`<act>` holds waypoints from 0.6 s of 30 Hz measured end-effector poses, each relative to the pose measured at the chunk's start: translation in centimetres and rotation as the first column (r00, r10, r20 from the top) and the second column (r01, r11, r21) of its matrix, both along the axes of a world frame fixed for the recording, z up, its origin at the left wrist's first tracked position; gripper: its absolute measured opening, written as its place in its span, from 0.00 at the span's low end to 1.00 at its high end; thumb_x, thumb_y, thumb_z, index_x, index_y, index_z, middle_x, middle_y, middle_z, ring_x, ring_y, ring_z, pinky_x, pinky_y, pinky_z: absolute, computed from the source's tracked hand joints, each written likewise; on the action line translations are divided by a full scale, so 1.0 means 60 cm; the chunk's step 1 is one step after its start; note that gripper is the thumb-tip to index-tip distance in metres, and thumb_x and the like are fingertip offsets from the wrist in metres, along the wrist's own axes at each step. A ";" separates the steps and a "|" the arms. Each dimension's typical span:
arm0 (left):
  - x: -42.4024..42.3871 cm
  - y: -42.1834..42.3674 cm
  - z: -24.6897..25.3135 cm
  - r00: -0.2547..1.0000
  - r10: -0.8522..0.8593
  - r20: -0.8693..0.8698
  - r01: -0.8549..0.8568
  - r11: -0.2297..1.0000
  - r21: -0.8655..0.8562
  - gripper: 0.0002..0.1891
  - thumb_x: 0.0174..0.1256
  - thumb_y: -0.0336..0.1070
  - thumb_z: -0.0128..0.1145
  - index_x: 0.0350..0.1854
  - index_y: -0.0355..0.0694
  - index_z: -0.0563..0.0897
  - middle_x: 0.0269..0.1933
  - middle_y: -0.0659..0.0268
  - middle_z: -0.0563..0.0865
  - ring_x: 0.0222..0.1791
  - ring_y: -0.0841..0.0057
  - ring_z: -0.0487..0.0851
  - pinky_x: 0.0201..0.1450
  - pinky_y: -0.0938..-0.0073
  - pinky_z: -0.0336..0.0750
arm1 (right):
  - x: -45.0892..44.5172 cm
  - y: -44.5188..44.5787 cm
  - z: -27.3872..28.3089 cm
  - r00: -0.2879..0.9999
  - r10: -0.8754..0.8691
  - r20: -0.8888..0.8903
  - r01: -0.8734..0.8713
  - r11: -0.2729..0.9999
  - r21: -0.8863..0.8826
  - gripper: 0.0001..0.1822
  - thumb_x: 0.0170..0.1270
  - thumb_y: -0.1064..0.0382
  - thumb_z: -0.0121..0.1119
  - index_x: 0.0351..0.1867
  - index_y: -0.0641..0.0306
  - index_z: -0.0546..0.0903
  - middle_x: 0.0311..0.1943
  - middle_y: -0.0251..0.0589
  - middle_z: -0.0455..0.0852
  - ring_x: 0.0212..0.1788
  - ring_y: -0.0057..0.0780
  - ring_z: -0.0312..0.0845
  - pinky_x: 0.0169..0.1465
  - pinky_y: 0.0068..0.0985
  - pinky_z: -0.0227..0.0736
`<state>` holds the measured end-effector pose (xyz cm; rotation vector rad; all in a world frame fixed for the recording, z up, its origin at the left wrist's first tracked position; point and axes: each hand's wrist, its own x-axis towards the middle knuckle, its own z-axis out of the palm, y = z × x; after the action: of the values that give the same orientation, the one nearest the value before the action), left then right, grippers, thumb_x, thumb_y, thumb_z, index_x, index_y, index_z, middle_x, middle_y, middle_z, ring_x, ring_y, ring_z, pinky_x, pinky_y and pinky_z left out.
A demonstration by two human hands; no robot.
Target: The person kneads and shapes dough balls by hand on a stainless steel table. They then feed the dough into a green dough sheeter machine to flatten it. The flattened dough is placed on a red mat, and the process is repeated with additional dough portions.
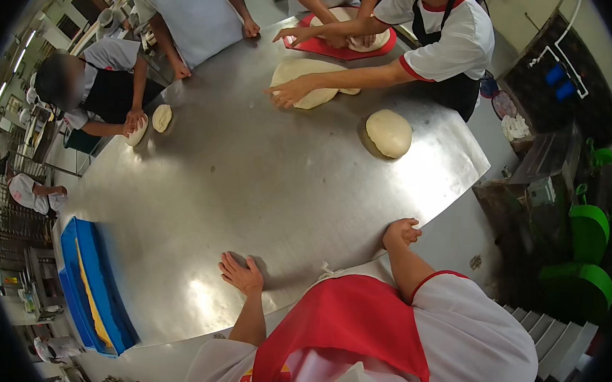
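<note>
My left hand (241, 274) rests palm down with spread fingers on the stainless steel table (263, 188), near its front edge. My right hand (402, 233) is at the table's right front edge, fingers curled; whether it grips the edge is not clear. Beyond my right hand lies a round ball of dough (389, 134). Farther back, a co-worker's hands are over a large flattened piece of dough (305, 82), with a small dough piece (350, 91) beside it.
A blue plastic crate (99, 288) stands at the table's left end. Another person presses dough (137, 131) at the far left, beside a small dough piece (162, 118). At the back, a red tray (316, 46) holds more dough under other people's hands.
</note>
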<state>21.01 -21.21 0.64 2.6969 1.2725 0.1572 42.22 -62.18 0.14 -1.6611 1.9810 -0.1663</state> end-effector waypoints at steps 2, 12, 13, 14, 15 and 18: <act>0.002 0.000 0.003 1.000 0.001 -0.012 -0.001 1.000 -0.004 0.40 0.74 0.60 0.50 0.82 0.41 0.58 0.83 0.61 0.57 0.84 0.51 0.49 0.82 0.39 0.43 | -0.002 0.001 -0.006 1.000 0.011 -0.011 -0.012 1.000 -0.025 0.32 0.77 0.39 0.38 0.62 0.66 0.73 0.59 0.60 0.81 0.55 0.59 0.84 0.57 0.54 0.79; -0.002 0.001 -0.003 1.000 -0.015 0.023 0.015 1.000 0.010 0.39 0.76 0.60 0.47 0.81 0.41 0.58 0.84 0.61 0.57 0.83 0.50 0.50 0.81 0.38 0.45 | 0.001 0.003 0.001 1.000 0.011 -0.016 -0.011 0.999 -0.030 0.31 0.78 0.39 0.40 0.59 0.68 0.74 0.54 0.61 0.82 0.50 0.59 0.86 0.53 0.53 0.82; -0.003 0.002 -0.004 1.000 -0.016 0.025 0.016 1.000 0.008 0.39 0.76 0.61 0.47 0.81 0.41 0.59 0.84 0.60 0.57 0.83 0.49 0.50 0.81 0.39 0.45 | -0.001 0.005 0.013 1.000 0.012 -0.027 -0.013 1.000 -0.008 0.32 0.78 0.39 0.40 0.59 0.69 0.74 0.55 0.61 0.82 0.51 0.59 0.86 0.54 0.53 0.82; -0.004 0.001 -0.004 0.999 -0.018 0.027 0.017 1.000 0.007 0.39 0.76 0.61 0.46 0.81 0.41 0.59 0.84 0.60 0.57 0.83 0.49 0.50 0.81 0.39 0.45 | -0.001 0.005 0.019 0.998 0.017 0.057 -0.019 0.999 0.042 0.33 0.78 0.42 0.42 0.66 0.73 0.71 0.59 0.64 0.80 0.60 0.59 0.81 0.62 0.52 0.77; 0.012 -0.001 0.003 0.999 -0.043 0.029 0.043 0.999 0.003 0.39 0.76 0.62 0.46 0.81 0.41 0.59 0.83 0.59 0.57 0.83 0.49 0.51 0.81 0.39 0.45 | -0.004 -0.048 -0.054 0.979 0.000 0.206 0.002 1.000 -0.008 0.34 0.78 0.44 0.45 0.68 0.74 0.69 0.61 0.66 0.79 0.63 0.60 0.78 0.67 0.51 0.73; -0.002 0.006 -0.009 0.999 -0.034 0.001 0.034 0.999 0.023 0.40 0.76 0.63 0.46 0.80 0.41 0.59 0.83 0.58 0.58 0.82 0.47 0.51 0.81 0.39 0.46 | 0.030 -0.104 -0.034 0.912 0.352 0.212 -0.286 0.914 -0.288 0.37 0.66 0.53 0.63 0.70 0.76 0.69 0.68 0.67 0.73 0.72 0.58 0.65 0.76 0.51 0.59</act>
<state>20.92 -20.85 0.10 2.7354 1.2311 0.1713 43.99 -68.44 -1.90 -1.9871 1.5148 -0.5027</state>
